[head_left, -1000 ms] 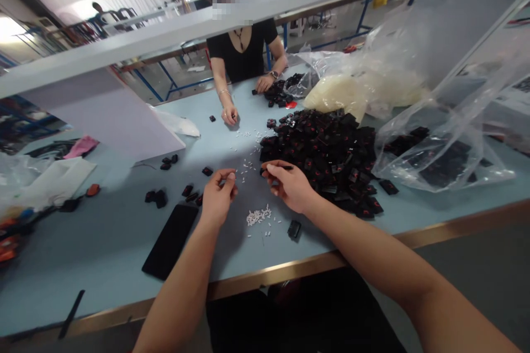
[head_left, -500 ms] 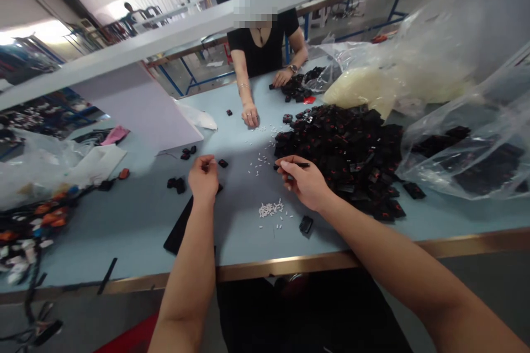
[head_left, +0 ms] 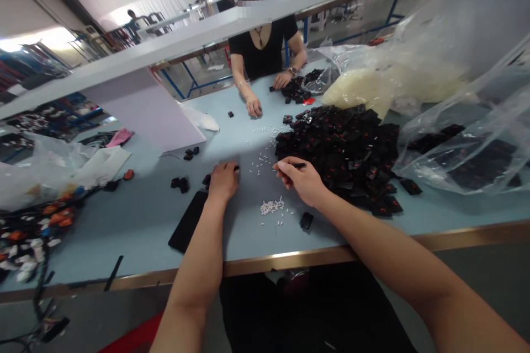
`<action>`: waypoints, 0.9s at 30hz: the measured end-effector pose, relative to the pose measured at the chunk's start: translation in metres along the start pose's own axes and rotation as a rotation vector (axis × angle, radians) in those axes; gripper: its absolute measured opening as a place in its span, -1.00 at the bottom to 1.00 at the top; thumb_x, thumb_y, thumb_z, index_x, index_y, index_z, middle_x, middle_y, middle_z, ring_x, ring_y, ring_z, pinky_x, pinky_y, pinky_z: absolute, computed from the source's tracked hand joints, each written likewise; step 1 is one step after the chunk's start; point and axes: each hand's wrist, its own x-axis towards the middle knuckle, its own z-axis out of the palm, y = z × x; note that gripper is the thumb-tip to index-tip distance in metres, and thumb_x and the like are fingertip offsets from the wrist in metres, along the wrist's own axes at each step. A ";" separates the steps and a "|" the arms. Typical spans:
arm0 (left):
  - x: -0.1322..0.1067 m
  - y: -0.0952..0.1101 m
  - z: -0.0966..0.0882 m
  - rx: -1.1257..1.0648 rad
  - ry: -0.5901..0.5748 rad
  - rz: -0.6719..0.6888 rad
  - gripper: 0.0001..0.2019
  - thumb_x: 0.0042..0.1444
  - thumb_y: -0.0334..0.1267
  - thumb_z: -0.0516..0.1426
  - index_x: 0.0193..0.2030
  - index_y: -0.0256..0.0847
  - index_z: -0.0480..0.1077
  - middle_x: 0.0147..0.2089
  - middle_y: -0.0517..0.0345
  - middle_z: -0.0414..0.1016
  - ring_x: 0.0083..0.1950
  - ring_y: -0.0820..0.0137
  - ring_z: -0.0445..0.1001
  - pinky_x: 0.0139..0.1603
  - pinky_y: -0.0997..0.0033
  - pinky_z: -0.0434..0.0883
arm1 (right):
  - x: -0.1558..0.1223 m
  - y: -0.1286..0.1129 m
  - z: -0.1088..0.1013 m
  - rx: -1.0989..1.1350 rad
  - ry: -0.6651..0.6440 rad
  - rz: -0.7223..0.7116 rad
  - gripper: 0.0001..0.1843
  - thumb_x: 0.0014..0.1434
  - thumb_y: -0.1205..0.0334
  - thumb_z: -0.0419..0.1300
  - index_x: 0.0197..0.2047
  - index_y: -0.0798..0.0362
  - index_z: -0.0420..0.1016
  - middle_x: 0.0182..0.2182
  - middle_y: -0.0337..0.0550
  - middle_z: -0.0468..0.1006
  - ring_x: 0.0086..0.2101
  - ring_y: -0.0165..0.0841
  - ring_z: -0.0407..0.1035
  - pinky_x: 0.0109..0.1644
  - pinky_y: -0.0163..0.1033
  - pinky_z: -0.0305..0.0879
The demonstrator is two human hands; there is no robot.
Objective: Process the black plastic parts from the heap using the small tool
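We cannot tell whether the left hand (head_left: 223,183), seen from its back with fingertips partly hidden, grips the dark piece (head_left: 237,168) at its edge or only touches it. Well apart, the right hand (head_left: 301,182) pinches a slim black tool (head_left: 300,165), partly covered by fingers, beside the black pile (head_left: 339,146). Since half a second ago, we see the left hand shifted nearer the white pieces (head_left: 271,207).
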 end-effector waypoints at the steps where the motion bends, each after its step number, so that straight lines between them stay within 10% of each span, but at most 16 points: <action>1: 0.000 0.002 0.000 -0.032 0.014 0.035 -0.71 0.26 -0.30 0.02 0.03 -0.23 0.48 0.07 -0.18 0.52 0.13 0.06 0.45 0.24 0.01 0.28 | 0.000 0.000 -0.001 -0.060 -0.013 -0.041 -0.62 0.15 -0.11 0.22 -0.36 0.07 0.56 -0.54 -0.25 0.40 -0.56 -0.46 0.19 -0.52 -0.31 0.09; 10: -0.008 0.020 0.000 -0.261 0.040 0.120 -0.71 0.16 -0.24 0.21 0.03 -0.16 0.42 -0.07 -0.08 0.51 -0.05 0.10 0.49 -0.01 0.15 0.40 | 0.001 -0.004 -0.013 -0.684 -0.260 -0.474 -0.64 0.36 0.14 0.04 -0.38 0.03 0.55 -0.32 -0.12 0.45 -0.26 -0.32 0.38 -0.08 -0.18 0.30; 14: -0.008 0.022 0.005 -0.290 0.037 0.168 -0.74 0.22 -0.18 0.17 0.01 -0.16 0.48 -0.03 -0.09 0.51 0.01 0.12 0.47 0.08 0.15 0.37 | -0.002 0.001 -0.010 -0.914 -0.488 -0.466 -0.72 0.29 0.42 0.06 -0.04 0.04 0.53 -0.16 -0.06 0.45 -0.23 -0.35 0.39 -0.10 -0.24 0.30; 18: -0.007 0.023 0.008 -0.291 0.037 0.196 -0.78 0.23 -0.14 0.16 -0.09 -0.15 0.55 -0.05 -0.09 0.55 0.02 0.10 0.47 0.12 0.12 0.35 | -0.010 0.008 -0.001 -1.297 -0.670 -0.427 -0.80 0.22 0.21 0.27 -0.08 0.06 0.55 -0.17 -0.03 0.48 -0.24 -0.26 0.41 -0.19 -0.23 0.27; 27: -0.013 0.032 0.000 -0.269 0.013 0.131 -0.71 0.15 -0.24 0.23 0.02 -0.19 0.48 -0.07 -0.11 0.55 -0.05 0.10 0.50 0.03 0.15 0.38 | -0.015 0.010 0.007 -1.508 -0.686 -0.435 -0.81 0.26 0.44 0.09 -0.21 0.08 0.53 -0.24 0.00 0.54 -0.30 -0.26 0.43 -0.27 -0.23 0.20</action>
